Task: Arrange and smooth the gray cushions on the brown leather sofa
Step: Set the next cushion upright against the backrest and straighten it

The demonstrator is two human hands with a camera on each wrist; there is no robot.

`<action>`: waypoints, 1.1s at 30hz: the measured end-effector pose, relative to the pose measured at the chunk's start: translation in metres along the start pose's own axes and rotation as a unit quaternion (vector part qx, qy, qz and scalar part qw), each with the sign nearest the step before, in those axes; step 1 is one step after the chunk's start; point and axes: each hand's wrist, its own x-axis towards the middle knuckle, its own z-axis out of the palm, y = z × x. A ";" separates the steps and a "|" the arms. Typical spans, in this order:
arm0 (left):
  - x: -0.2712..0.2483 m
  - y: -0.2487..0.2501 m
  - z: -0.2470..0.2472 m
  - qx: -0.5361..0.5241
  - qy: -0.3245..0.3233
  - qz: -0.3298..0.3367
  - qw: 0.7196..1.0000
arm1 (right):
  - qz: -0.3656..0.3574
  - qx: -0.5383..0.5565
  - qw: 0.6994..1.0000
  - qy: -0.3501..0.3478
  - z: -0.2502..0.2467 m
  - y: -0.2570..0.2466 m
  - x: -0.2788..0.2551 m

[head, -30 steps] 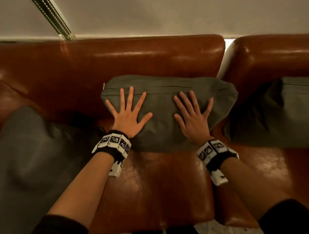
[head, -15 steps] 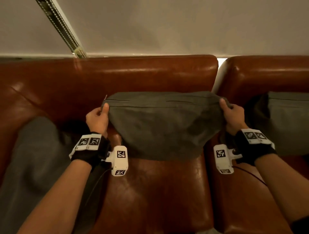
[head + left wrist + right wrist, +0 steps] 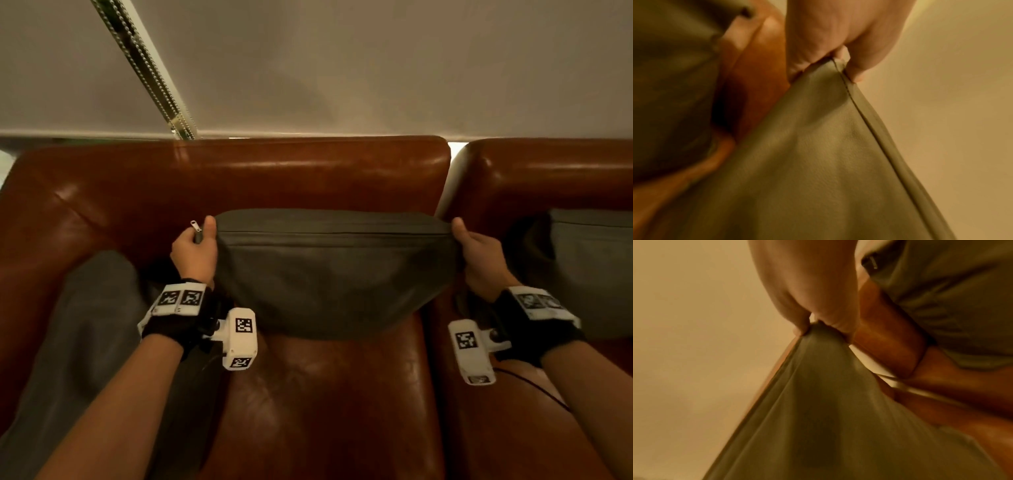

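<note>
From the head camera, the middle gray fabric cushion [image 3: 329,274] stands against the backrest of the brown leather sofa [image 3: 322,404], its lower edge on the seat. The left hand [image 3: 193,253] pinches the cushion's upper left corner, thumb on the near face and fingers curled behind; a small silver zipper pull [image 3: 194,224] sticks up just beside that thumb. The right hand [image 3: 479,255] pinches the upper right corner in the same way, so the top seam is pulled taut between the two hands. A second gray cushion [image 3: 82,342] lies slumped on the seat to the left of the middle cushion, and a third gray cushion [image 3: 589,270] leans on the neighbouring brown leather seat section to its right. A beaded metal blind chain [image 3: 147,68] hangs against the pale wall above the sofa.

From the left wrist camera, the left hand [image 3: 840,32] has thumb and curled fingers pressed together on the cushion's [image 3: 818,162] seamed corner.

From the right wrist camera, the right hand [image 3: 807,285] bunches the other corner of the cushion [image 3: 828,410] between thumb and fingers.
</note>
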 end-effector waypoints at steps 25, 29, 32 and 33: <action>-0.025 -0.081 0.121 0.495 -0.081 0.574 0.648 | -0.545 -0.642 0.531 -0.089 0.075 0.105 0.038; -0.026 -0.085 0.121 0.498 -0.101 0.558 0.656 | -0.545 -0.636 0.539 -0.086 0.075 0.103 0.031; -0.044 -0.097 0.104 0.445 -0.135 0.565 0.682 | -0.555 -0.580 0.592 -0.071 0.065 0.112 0.000; -0.055 -0.099 0.097 0.412 -0.124 0.577 0.694 | -0.569 -0.545 0.613 -0.053 0.065 0.113 -0.014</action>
